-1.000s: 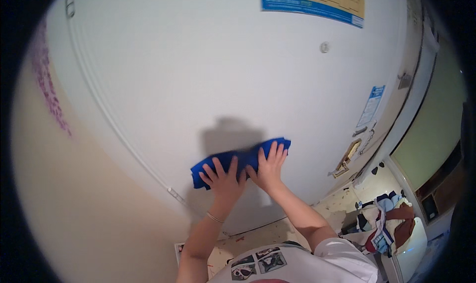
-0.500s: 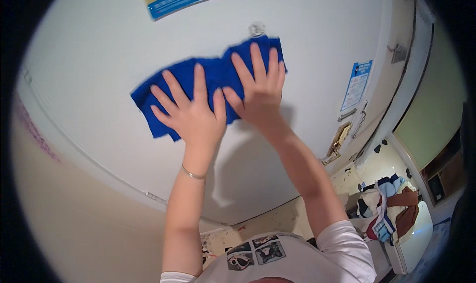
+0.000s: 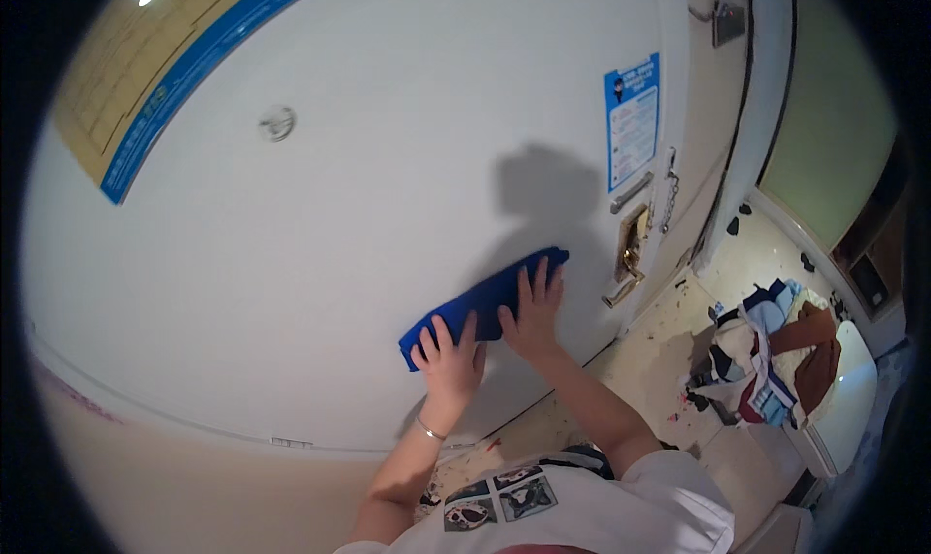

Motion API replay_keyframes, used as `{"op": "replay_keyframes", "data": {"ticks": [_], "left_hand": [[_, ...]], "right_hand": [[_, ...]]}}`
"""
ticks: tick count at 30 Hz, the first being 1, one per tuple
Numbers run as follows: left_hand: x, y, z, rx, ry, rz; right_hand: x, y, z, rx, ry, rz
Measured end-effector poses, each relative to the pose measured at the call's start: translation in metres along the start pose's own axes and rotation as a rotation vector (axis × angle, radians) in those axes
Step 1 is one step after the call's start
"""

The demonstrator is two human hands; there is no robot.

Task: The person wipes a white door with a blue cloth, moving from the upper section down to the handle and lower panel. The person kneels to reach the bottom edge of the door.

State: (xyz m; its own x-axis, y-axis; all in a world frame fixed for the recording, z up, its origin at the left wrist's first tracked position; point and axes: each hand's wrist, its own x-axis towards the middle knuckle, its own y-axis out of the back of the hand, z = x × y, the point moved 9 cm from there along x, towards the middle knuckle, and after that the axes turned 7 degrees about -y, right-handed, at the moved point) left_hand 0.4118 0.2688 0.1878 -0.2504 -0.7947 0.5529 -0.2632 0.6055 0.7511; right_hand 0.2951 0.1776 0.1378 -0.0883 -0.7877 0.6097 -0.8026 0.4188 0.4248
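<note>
A blue cloth (image 3: 485, 302) lies folded in a long strip against the white door (image 3: 369, 214), slanting up to the right. My left hand (image 3: 451, 362) presses on its lower left part, fingers spread and slightly bent. On its right part rests my right hand (image 3: 532, 319), also with fingers apart over the fabric. Both thumbs point towards each other along the cloth's lower edge. The palms hide some of that edge. A thin bangle (image 3: 431, 431) circles my left wrist.
Right of the cloth are a brass door handle (image 3: 628, 263), a door chain (image 3: 671, 190) and a blue-and-white notice (image 3: 633, 122). A round peephole (image 3: 278, 123) and a blue-edged poster (image 3: 145, 156) are at upper left. Clothes (image 3: 776, 350) are heaped at the right.
Both hands have moved down and to the right across the door with the cloth, which now looks narrower. The view has shifted, so the poster and peephole appear further left.
</note>
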Motion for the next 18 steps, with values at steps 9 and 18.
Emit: {"op": "replay_keyframes", "data": {"ticks": [9, 18], "left_hand": [[0.136, 0.087, -0.006, 0.052, 0.058, 0.290], [0.099, 0.016, 0.042, 0.099, -0.018, 0.086]], "right_hand": [[0.157, 0.110, -0.081, 0.103, 0.244, 0.472], [0.093, 0.054, 0.009, 0.107, 0.089, 0.390]]}}
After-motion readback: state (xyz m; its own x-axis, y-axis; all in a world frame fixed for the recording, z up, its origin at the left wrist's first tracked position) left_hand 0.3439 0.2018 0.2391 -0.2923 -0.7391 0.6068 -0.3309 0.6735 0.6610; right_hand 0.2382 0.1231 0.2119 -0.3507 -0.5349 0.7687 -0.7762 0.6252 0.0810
